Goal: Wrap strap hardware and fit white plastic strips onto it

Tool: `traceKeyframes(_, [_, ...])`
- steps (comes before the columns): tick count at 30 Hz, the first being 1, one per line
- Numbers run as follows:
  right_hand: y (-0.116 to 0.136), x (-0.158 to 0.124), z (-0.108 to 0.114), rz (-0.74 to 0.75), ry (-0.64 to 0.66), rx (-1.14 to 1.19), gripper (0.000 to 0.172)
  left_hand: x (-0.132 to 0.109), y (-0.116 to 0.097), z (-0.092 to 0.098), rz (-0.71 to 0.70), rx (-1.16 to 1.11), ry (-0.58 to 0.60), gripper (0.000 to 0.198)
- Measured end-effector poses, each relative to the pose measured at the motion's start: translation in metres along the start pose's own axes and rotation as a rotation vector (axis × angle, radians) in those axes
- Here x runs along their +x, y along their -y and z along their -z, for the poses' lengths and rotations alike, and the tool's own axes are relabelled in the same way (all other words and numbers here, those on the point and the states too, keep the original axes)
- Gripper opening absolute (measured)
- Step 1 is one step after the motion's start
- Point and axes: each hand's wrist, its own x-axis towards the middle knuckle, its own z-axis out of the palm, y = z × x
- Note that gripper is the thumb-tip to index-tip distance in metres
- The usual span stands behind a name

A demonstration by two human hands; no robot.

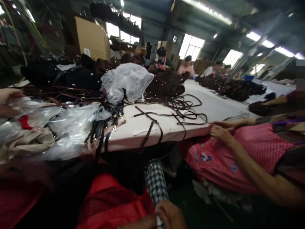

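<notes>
At the bottom edge my right hand is curled, its fingers pinched on a small white piece over red fabric on my lap. Only a strip of my left hand shows beside it, touching the same spot, with the fingers cut off by the frame. A checked cloth hangs just above both hands. In front of me the white table carries dark brown leather straps, and some hang over its near edge.
A co-worker in a pink apron sits on my right, hands at the table edge. Clear plastic bags and dark handbags are piled on the left. A blurred hand reaches in at far left. More people sit farther down the table.
</notes>
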Motion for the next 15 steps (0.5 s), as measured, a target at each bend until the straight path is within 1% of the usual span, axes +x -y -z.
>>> traceKeyframes(2, [-0.007, 0.005, -0.010, -0.082, 0.042, 0.012, 0.024, -0.005, 0.017, -0.025, 0.000, -0.057, 0.072, 0.028])
traceKeyframes(3, [-0.010, 0.007, -0.013, -0.116, 0.051, 0.020, 0.026, -0.006, 0.024, -0.034, -0.004, -0.079, 0.103, 0.030])
traceKeyframes(4, [-0.012, 0.009, -0.015, -0.147, 0.055, 0.030, 0.027, -0.006, 0.029, -0.039, -0.011, -0.096, 0.128, 0.037])
traceKeyframes(6, [-0.014, 0.013, -0.014, -0.201, 0.056, 0.052, 0.027, -0.005, 0.038, -0.044, -0.029, -0.119, 0.155, 0.049])
traceKeyframes(8, [-0.015, 0.016, -0.013, -0.245, 0.051, 0.064, 0.027, -0.003, 0.042, -0.045, -0.067, -0.146, 0.150, 0.051])
traceKeyframes(10, [-0.016, 0.019, -0.013, -0.269, 0.035, 0.063, 0.028, 0.001, 0.044, -0.044, -0.105, -0.177, 0.117, 0.043])
traceKeyframes(12, [-0.018, 0.022, -0.014, -0.266, 0.019, 0.065, 0.028, 0.008, 0.042, -0.042, -0.089, -0.178, 0.042, 0.035])
traceKeyframes(14, [-0.017, 0.025, -0.012, -0.239, -0.001, 0.074, 0.027, 0.016, 0.039, -0.032, -0.031, -0.135, -0.063, 0.032])
traceKeyframes(15, [-0.016, 0.026, -0.010, -0.217, -0.015, 0.080, 0.026, 0.020, 0.037, -0.022, 0.000, -0.104, -0.128, 0.032])
